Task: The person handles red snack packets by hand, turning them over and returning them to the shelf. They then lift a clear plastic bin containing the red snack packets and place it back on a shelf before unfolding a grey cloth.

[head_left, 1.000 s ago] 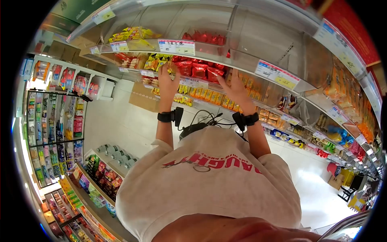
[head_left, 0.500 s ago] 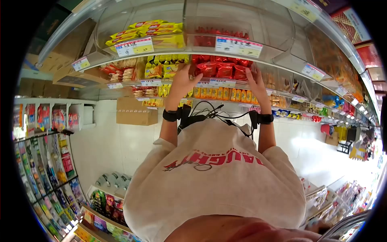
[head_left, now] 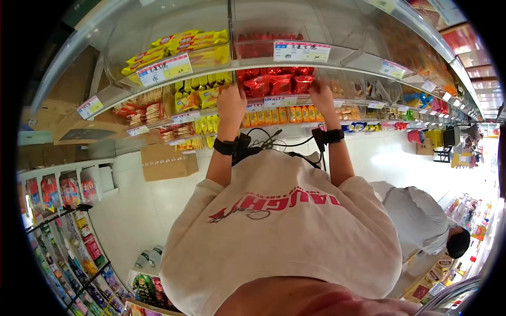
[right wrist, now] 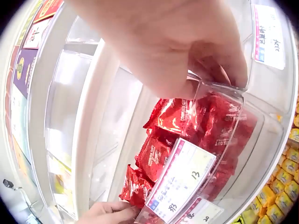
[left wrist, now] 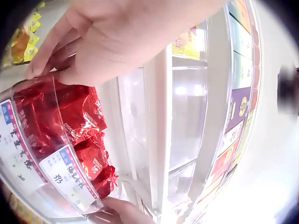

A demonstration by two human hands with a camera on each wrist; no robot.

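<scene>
Left hand (head_left: pixel 230 102) and right hand (head_left: pixel 322 100) grip opposite ends of the clear plastic bin (right wrist: pixel 229 87), fingers curled over its rim. It sits below a white shelf edge (left wrist: pixel 159 126), which seems to limit lifting room. The walls look stiff, smooth, perhaps brittle; the glossy red foil packets (head_left: pixel 280 84) seem light and loose. Yellow packets (head_left: pixel 187 101) crowd the left side.

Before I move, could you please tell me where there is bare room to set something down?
The floor is bare between the cardboard box and the clear bottles, and the upper tray looks bare behind its yellow bars. The shelf below is crowded, red packets filling the bin between left hand and right hand.
</scene>
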